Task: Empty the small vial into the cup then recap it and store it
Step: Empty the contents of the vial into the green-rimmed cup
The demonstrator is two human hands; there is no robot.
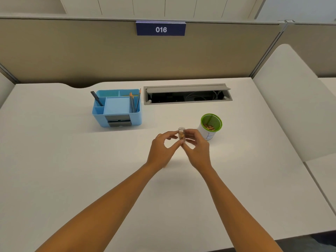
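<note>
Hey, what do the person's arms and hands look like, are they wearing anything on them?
Both forearms are bare right up to the frame's bottom edge, with no sleeves in view. The left hand and right hand show no gloves, rings, watch or bracelets, and no markings are visible.

Both forearms converge toward 12 o'clock; left hand (161, 149) and right hand (195, 148) meet with fingertips pinched together.
</note>
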